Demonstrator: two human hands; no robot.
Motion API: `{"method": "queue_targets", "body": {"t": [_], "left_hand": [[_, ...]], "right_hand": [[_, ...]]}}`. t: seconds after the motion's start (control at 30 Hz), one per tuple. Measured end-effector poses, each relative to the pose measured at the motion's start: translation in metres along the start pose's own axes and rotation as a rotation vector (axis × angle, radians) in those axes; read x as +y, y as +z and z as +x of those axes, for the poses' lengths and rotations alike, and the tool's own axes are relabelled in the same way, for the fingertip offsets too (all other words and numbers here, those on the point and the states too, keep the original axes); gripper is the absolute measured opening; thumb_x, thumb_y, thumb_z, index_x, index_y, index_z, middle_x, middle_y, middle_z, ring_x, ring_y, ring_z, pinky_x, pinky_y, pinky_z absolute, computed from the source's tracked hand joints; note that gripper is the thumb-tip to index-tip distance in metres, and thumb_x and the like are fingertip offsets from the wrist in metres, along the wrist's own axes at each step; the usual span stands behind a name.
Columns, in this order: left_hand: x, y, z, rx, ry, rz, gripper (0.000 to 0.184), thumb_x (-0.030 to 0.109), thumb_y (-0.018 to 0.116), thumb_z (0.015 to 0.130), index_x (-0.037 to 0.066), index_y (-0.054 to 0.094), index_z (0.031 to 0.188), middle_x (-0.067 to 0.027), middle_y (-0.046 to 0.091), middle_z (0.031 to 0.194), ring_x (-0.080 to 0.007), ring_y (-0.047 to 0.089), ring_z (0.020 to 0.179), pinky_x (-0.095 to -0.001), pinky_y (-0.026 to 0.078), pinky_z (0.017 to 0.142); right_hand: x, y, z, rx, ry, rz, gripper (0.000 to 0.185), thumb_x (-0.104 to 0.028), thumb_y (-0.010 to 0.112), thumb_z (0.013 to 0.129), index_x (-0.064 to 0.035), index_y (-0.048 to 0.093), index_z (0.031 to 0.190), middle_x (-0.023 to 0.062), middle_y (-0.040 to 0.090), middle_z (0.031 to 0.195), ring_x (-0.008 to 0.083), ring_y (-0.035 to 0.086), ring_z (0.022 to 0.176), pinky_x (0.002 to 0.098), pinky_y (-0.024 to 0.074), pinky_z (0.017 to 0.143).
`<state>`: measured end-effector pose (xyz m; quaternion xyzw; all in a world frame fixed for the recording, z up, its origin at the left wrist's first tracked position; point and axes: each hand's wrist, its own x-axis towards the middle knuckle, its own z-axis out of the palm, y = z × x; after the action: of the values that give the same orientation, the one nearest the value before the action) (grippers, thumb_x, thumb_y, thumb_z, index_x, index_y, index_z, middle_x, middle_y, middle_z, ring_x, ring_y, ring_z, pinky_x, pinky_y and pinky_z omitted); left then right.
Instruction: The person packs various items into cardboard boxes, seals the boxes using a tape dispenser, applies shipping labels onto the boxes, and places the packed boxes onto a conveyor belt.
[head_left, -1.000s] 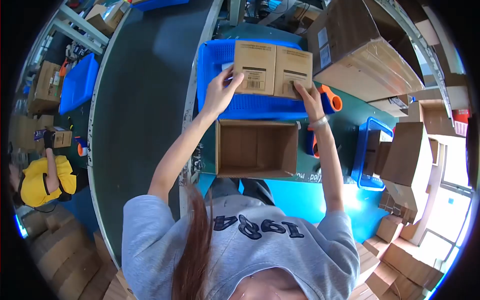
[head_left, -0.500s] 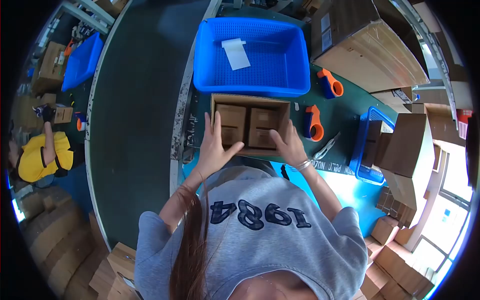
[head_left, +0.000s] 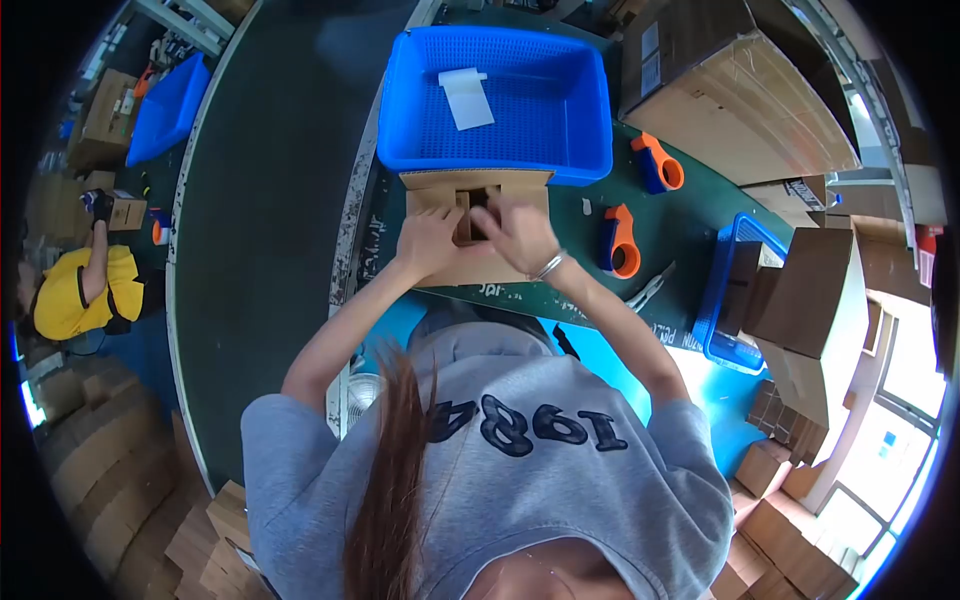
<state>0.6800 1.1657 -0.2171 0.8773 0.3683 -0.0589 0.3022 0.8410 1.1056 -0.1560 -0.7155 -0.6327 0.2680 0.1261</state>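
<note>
A brown cardboard carton [head_left: 470,265] sits on the green bench in front of my body. Flaps now cover much of its top, leaving a narrow dark gap in the middle. The smaller boxes inside are mostly hidden. My left hand [head_left: 430,242] rests on the left side of the top, its fingers curled at the edge of a flap beside the gap. Over the right side of the carton is my right hand [head_left: 522,238], fingers bent and partly smeared by motion. Whether they grip a flap is unclear.
A blue basket [head_left: 395,120] holding a white paper [head_left: 467,105] stands behind the carton. Two orange-and-blue tape dispensers [head_left: 622,243] and scissors [head_left: 652,287] lie to the right. Large cartons [head_left: 735,110] stand beyond them. A dark belt [head_left: 270,250] runs left; a yellow-shirted person [head_left: 85,290] works beyond.
The carton was open, showing the boxes inside; its flaps are now folded partly over them. Both hands have moved from the carton's sides onto its top, closer together.
</note>
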Motion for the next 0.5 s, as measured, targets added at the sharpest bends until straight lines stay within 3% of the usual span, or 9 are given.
{"method": "queue_targets", "body": {"t": [0.07,0.2,0.23,0.3,0.37,0.43,0.47,0.5], "left_hand": [[-0.004,0.015,0.005,0.085,-0.026,-0.049,0.077,0.055,0.060,0.079,0.000,0.046,0.131,-0.0229,0.041,0.137,-0.0373,0.036,0.130,-0.0497,0.034,0.103],[-0.002,0.045,0.005,1.003,0.405,0.520,0.055,0.044,0.056,0.085,0.003,0.053,0.121,-0.0155,0.050,0.126,-0.0311,0.044,0.121,-0.0470,0.032,0.103],[0.000,0.046,0.010,1.001,0.413,0.512,0.055,0.044,0.056,0.085,0.003,0.053,0.121,-0.0155,0.050,0.126,-0.0311,0.044,0.121,-0.0470,0.032,0.103],[0.006,0.047,0.022,0.869,0.237,0.406,0.050,0.041,0.054,0.087,0.004,0.053,0.120,-0.0149,0.051,0.123,-0.0316,0.046,0.117,-0.0462,0.031,0.103],[0.010,0.049,0.028,0.763,0.095,0.329,0.046,0.039,0.052,0.089,0.005,0.052,0.120,-0.0144,0.052,0.121,-0.0319,0.047,0.114,-0.0455,0.029,0.103],[0.014,0.051,0.031,0.702,0.076,0.257,0.044,0.038,0.051,0.090,0.005,0.052,0.119,-0.0140,0.052,0.120,-0.0318,0.047,0.113,-0.0457,0.029,0.102],[0.015,0.052,0.031,0.677,0.105,0.210,0.043,0.038,0.051,0.090,0.005,0.052,0.119,-0.0138,0.052,0.119,-0.0316,0.047,0.112,-0.0460,0.029,0.102],[0.016,0.052,0.029,0.649,0.128,0.165,0.043,0.037,0.051,0.090,0.005,0.052,0.119,-0.0136,0.052,0.118,-0.0314,0.047,0.112,-0.0463,0.029,0.102]], "right_hand": [[0.006,-0.014,-0.002,0.234,-0.084,0.262,0.058,-0.043,0.055,0.087,0.0061,0.053,0.117,0.0188,0.059,0.110,0.0399,0.055,0.100,0.0499,0.0377,0.097],[0.051,0.028,-0.014,0.566,-0.258,-0.281,0.046,-0.035,0.058,0.085,0.0052,0.057,0.108,0.0132,0.061,0.108,0.0341,0.054,0.105,0.0480,0.0373,0.098],[0.057,0.038,-0.027,0.537,-0.267,-0.247,0.048,-0.035,0.059,0.085,0.0047,0.055,0.112,0.0140,0.061,0.107,0.0336,0.055,0.101,0.0467,0.0363,0.100],[0.077,0.051,-0.045,0.509,-0.265,-0.218,0.050,-0.034,0.060,0.085,0.0041,0.053,0.116,0.0148,0.061,0.107,0.0331,0.056,0.098,0.0455,0.0354,0.101],[0.114,0.058,-0.057,0.543,-0.173,0.066,0.052,-0.035,0.059,0.084,0.0042,0.052,0.117,0.0187,0.057,0.112,0.0345,0.052,0.102,0.0450,0.0358,0.098],[0.162,0.081,-0.054,0.883,0.466,0.260,0.054,-0.038,0.059,0.084,0.0041,0.049,0.116,0.0220,0.053,0.114,0.0356,0.051,0.099,0.0437,0.0377,0.092],[0.198,0.092,-0.051,0.915,0.735,0.011,0.051,-0.038,0.059,0.084,0.0035,0.048,0.113,0.0223,0.051,0.114,0.0361,0.048,0.097,0.0435,0.0386,0.088],[0.234,0.107,-0.058,0.756,0.787,-0.128,0.051,-0.039,0.060,0.084,0.0030,0.048,0.110,0.0208,0.054,0.109,0.0360,0.051,0.094,0.0434,0.0401,0.085]]}}
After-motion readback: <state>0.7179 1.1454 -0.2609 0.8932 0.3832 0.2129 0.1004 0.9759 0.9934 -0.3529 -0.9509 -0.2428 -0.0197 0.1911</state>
